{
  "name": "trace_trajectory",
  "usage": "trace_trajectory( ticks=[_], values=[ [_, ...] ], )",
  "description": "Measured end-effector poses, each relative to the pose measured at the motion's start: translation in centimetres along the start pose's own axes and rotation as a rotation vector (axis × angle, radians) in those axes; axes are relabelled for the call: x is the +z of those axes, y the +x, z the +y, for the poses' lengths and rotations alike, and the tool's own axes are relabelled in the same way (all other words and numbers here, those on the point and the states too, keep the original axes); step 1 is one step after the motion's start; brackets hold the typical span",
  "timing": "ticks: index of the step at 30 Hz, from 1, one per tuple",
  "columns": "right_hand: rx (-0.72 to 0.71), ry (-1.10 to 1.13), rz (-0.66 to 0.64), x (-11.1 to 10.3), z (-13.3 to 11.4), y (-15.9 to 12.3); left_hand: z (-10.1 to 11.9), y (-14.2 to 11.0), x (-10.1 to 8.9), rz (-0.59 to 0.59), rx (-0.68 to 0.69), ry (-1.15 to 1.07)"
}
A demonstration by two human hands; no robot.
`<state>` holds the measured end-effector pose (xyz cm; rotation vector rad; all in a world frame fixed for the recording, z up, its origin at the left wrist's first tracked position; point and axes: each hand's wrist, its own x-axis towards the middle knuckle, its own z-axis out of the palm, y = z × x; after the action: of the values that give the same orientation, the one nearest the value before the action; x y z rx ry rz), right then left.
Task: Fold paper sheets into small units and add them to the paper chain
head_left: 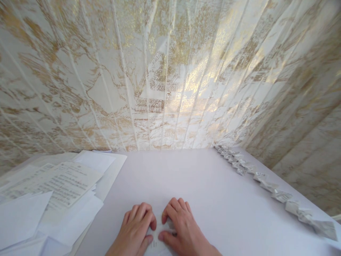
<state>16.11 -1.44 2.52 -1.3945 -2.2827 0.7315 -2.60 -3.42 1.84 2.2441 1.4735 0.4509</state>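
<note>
A whitish sheet of paper [157, 245] with faint print lies at the table's near edge, partly hidden beneath my hands. My left hand [137, 229] is on its left side, fingers curled and thumb close below the index finger, closed on the paper. From the right, my right hand [182, 225] also has its fingers bent down onto the sheet, the thumb lying across it. A narrow gap separates the two hands. Whether the paper is folded under the fingers is hard to make out.
Loose papers [71, 181], some printed and some blank, are heaped on the left of the white table [181, 174]. A line of small folded paper pieces [279, 195] runs along the right edge. Behind hangs a gold-patterned curtain [160, 89], continuing down the right side.
</note>
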Motion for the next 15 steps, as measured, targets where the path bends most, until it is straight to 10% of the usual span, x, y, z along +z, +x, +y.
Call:
trace_trajectory(
  ticks=[15],
  values=[
    [0.047,0.083,-0.267,-5.1,0.9,-0.4,-1.0,0.0,-0.7,-0.025,0.022,0.037]
  ],
)
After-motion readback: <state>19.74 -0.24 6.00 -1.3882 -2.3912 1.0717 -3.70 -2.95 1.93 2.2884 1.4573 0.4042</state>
